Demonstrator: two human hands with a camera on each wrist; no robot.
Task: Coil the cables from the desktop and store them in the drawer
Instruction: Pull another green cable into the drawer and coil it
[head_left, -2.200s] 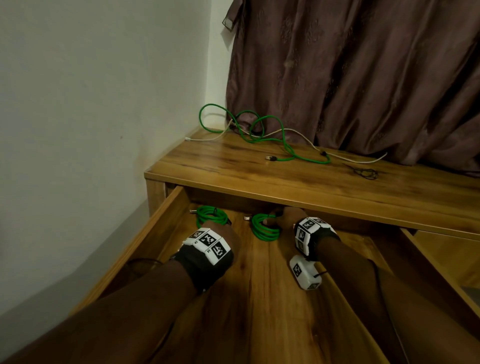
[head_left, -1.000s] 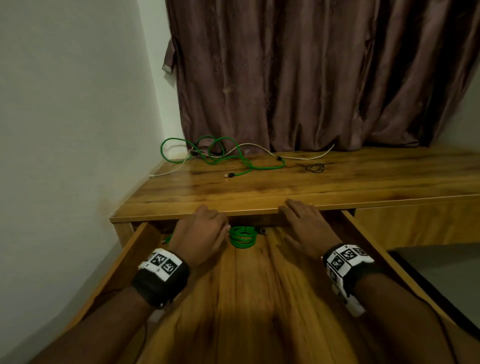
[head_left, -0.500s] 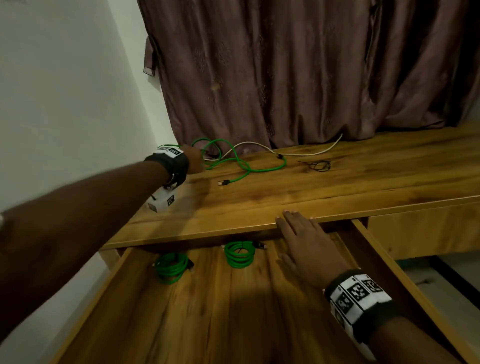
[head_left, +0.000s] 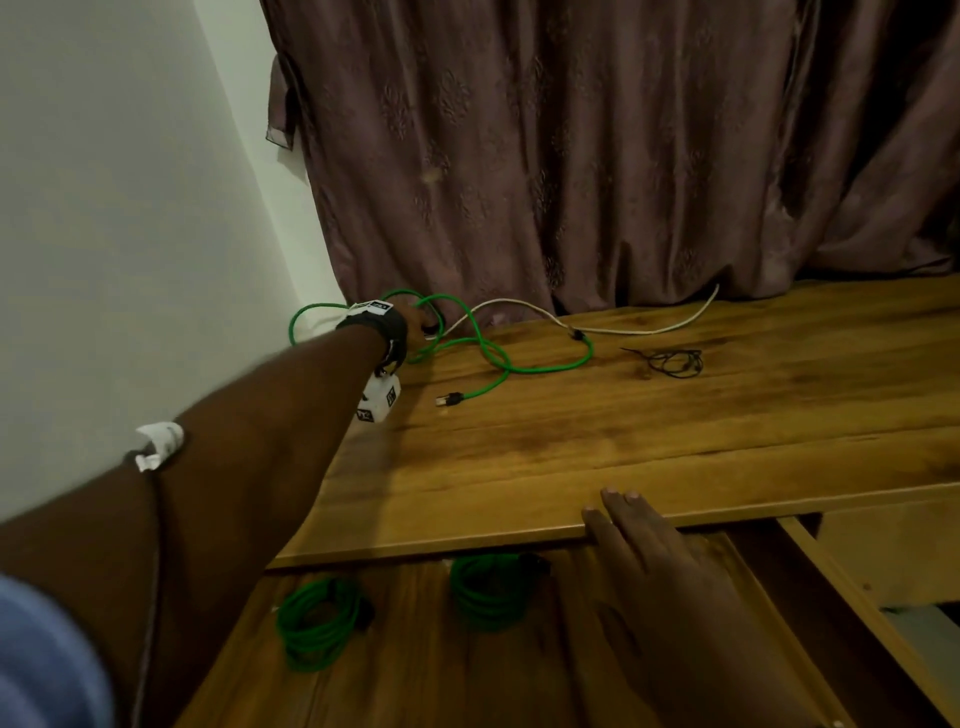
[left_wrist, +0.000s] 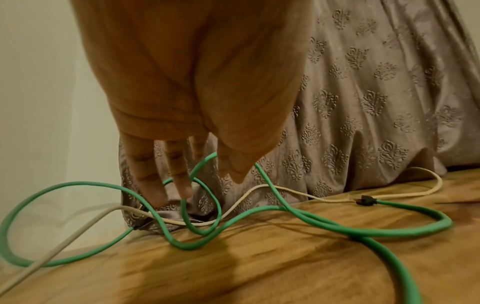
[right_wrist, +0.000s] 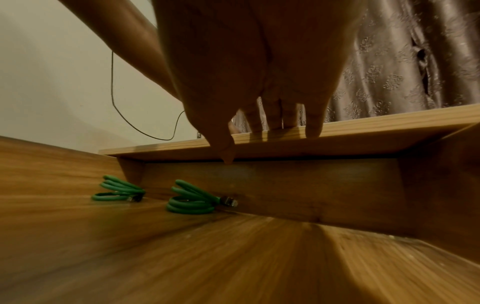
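Open wooden drawer (head_left: 519, 691), nearest: two coiled green cables on its floor, left coil (head_left: 318, 626) and right coil (head_left: 488, 590), near each other at the back, the right one partly under the bench edge.

Right hand (head_left: 670, 582): above the drawer, fingers straight, fingertips (head_left: 613, 501) resting on the front edge of the wooden bench (head_left: 675, 452); grip wide, holding nothing.

Bench top, further back: loose green cable (head_left: 519, 364) in tangled loops, its plug end (head_left: 447, 400) lying free; a thin white cable (head_left: 623, 328) crosses it; a small black wire bundle (head_left: 672, 361) lies apart to the right.

Left hand (left_wrist: 197, 98): at the far left corner, fingers (left_wrist: 179, 174) extended among the green loops, touching them; grip wide, closed on nothing.

Behind: brown patterned curtain (head_left: 597, 156).
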